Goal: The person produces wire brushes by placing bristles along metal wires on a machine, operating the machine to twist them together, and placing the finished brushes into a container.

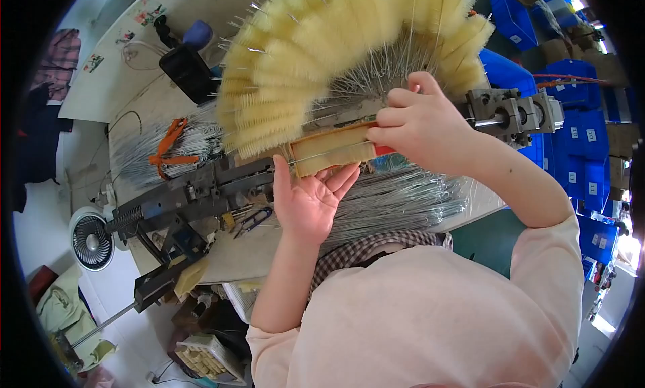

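A long shallow wood-edged tray [293, 151] with pale yellow bristles [329, 154] in it lies across the bench in front of me. A thin metal wire [339, 151] runs lengthwise over the bristles to the fingertips of my right hand [420, 126], which are closed at the tray's right end beside a red strip. Palm up, my left hand [308, 203] is at the near edge; its thumb points to the left end and its other fingers are spread along the lower side. Behind the tray fans a pile of yellow brushes [289, 65] with twisted wire stems.
Bundles of metal wires lie nearer me [396, 203] and at the left [144, 149], the latter with an orange tie [171, 149]. A dark metal rail mechanism [175, 196] and a clamp block [514, 112] flank the tray. A fan [92, 240] stands left; blue bins [574, 146] line the right.
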Tool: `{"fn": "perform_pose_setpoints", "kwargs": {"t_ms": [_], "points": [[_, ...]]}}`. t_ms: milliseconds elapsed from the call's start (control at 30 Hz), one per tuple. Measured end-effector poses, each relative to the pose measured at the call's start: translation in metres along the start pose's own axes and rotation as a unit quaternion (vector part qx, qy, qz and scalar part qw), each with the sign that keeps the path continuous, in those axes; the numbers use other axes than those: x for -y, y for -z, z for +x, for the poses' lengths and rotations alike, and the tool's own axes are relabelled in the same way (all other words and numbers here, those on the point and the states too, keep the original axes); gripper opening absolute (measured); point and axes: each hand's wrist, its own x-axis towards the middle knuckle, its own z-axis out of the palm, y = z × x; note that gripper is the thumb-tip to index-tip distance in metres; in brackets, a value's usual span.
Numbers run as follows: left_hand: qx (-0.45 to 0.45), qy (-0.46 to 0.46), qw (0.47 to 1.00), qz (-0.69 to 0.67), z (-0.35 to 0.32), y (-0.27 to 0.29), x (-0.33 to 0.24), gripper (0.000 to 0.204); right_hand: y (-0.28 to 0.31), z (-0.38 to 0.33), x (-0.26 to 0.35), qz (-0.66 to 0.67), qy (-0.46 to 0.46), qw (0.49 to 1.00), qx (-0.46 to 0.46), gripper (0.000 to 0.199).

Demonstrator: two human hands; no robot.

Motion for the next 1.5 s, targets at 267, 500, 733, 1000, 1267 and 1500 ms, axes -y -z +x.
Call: {"fn": "perform_pose_setpoints", "kwargs": {"t_ms": [267,500,733,1000,1267,1500], "points": [[-0.006,-0.009,1.0,-0.018,0.005,-0.003,0.004,0.078,0.002,-0.023,-0.017,0.012,-0.046,0.999,-0.021,0.017],[0.004,-0.015,0.999,-0.041,0.002,0.003,0.005,0.079,0.003,-0.015,-0.006,0.035,-0.028,0.995,-0.087,0.029],[0.013,-0.014,1.0,-0.025,0.0,0.004,0.003,0.08,-0.007,0.015,-0.004,0.074,-0.004,0.991,-0.112,0.016],[-0.041,-0.039,0.998,0.017,0.0,-0.002,0.003,0.081,-0.005,0.011,0.001,0.01,0.008,1.0,-0.026,0.014],[0.027,-0.021,0.999,-0.026,-0.004,0.002,0.008,0.085,-0.012,0.006,0.032,0.011,0.039,0.993,-0.112,0.03],[0.023,-0.041,0.999,-0.024,-0.002,0.003,0.012,0.091,-0.011,0.008,0.027,-0.006,0.021,0.994,-0.109,0.027]]}}
